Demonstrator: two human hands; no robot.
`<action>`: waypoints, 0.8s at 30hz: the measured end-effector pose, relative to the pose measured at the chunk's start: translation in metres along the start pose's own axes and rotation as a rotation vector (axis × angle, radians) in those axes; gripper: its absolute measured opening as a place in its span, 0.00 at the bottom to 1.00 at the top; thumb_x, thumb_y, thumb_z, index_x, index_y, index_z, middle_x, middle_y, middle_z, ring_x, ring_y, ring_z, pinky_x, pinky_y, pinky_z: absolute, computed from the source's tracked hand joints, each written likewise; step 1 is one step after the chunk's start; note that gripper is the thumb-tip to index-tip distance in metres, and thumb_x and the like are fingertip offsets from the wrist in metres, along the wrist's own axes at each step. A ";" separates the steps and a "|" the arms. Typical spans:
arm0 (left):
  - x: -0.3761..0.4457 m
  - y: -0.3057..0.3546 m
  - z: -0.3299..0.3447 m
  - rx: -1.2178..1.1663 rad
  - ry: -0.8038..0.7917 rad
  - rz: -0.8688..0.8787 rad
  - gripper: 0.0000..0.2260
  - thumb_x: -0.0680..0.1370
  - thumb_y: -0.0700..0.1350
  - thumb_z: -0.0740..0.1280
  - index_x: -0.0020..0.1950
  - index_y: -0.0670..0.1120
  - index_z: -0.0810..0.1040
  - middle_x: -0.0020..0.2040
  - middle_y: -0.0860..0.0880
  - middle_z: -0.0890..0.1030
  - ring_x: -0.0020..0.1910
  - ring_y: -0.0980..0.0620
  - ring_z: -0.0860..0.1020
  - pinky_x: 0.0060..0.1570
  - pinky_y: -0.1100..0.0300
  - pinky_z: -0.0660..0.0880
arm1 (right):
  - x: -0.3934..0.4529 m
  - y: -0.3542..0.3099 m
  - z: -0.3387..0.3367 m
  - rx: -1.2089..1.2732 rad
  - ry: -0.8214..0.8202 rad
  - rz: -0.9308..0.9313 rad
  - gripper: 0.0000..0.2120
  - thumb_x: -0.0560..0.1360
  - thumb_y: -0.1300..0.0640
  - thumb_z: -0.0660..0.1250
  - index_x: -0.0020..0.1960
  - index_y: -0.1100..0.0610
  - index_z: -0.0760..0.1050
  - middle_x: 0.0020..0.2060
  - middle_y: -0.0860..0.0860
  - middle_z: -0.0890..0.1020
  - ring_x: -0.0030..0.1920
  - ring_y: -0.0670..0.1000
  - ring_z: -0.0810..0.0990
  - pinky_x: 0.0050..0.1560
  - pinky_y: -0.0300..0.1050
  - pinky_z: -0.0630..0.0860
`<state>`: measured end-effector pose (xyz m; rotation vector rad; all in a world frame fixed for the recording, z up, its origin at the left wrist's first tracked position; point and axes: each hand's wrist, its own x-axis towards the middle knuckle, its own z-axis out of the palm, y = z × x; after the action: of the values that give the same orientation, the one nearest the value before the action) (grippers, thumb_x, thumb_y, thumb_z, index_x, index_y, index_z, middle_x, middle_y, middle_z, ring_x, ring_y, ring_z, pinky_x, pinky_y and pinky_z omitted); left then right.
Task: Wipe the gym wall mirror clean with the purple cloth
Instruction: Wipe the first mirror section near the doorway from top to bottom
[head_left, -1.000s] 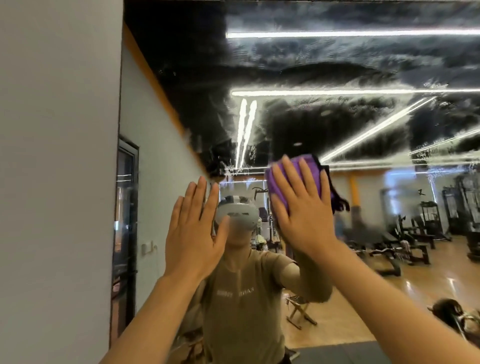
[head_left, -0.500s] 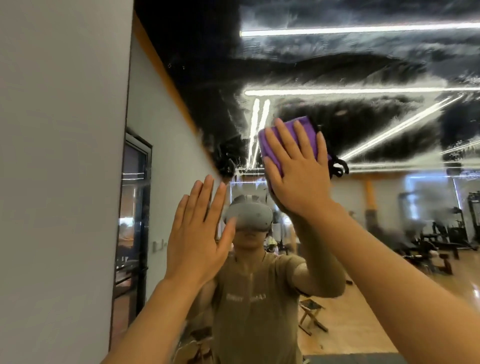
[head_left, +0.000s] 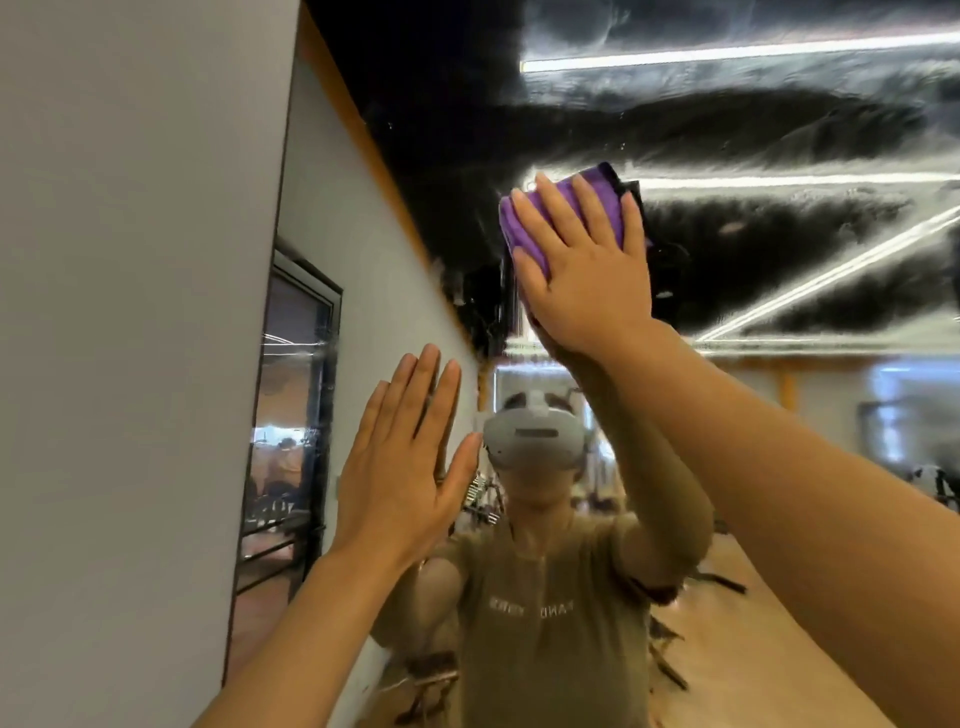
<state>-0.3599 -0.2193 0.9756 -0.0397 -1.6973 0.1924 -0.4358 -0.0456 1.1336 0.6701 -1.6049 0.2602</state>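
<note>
1. Right now right hand (head_left: 582, 260) flat, fingers straight and spread, pressing purple cloth (head_left: 524, 228) to mirror (head_left: 727, 130).
2. Left hand (head_left: 400, 478) open flat, lower left of the right, holding nothing; mirror contact unclear.
3. Cloth folded, long axis roughly upright, tilted; mostly hidden under palm, top and left edges showing.

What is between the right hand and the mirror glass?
The purple cloth lies there: in the head view the right hand presses it flat against the mirror with straight fingers. The cloth's edges show above and left of the fingers.
</note>
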 end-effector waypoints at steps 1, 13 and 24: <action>0.000 -0.001 0.000 0.000 0.006 0.004 0.30 0.85 0.58 0.50 0.83 0.49 0.47 0.83 0.47 0.50 0.82 0.52 0.45 0.78 0.59 0.37 | 0.003 -0.002 0.001 -0.001 0.010 0.003 0.30 0.82 0.40 0.40 0.83 0.44 0.51 0.82 0.47 0.53 0.82 0.54 0.48 0.78 0.58 0.36; 0.001 -0.007 -0.003 -0.126 -0.066 -0.004 0.30 0.83 0.61 0.43 0.82 0.50 0.42 0.82 0.55 0.38 0.80 0.60 0.36 0.76 0.64 0.32 | -0.178 -0.036 0.030 -0.052 0.007 -0.145 0.27 0.84 0.42 0.49 0.82 0.47 0.56 0.81 0.49 0.59 0.82 0.55 0.54 0.79 0.63 0.48; -0.006 -0.027 -0.012 -0.114 -0.040 -0.049 0.31 0.83 0.59 0.48 0.83 0.46 0.46 0.83 0.49 0.45 0.82 0.54 0.42 0.78 0.57 0.37 | -0.039 -0.047 0.012 -0.018 0.050 0.052 0.29 0.82 0.41 0.43 0.82 0.46 0.54 0.82 0.48 0.56 0.82 0.55 0.51 0.78 0.56 0.38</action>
<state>-0.3450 -0.2455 0.9750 -0.0796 -1.7455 0.0600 -0.4191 -0.0797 1.0841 0.6044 -1.5766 0.2986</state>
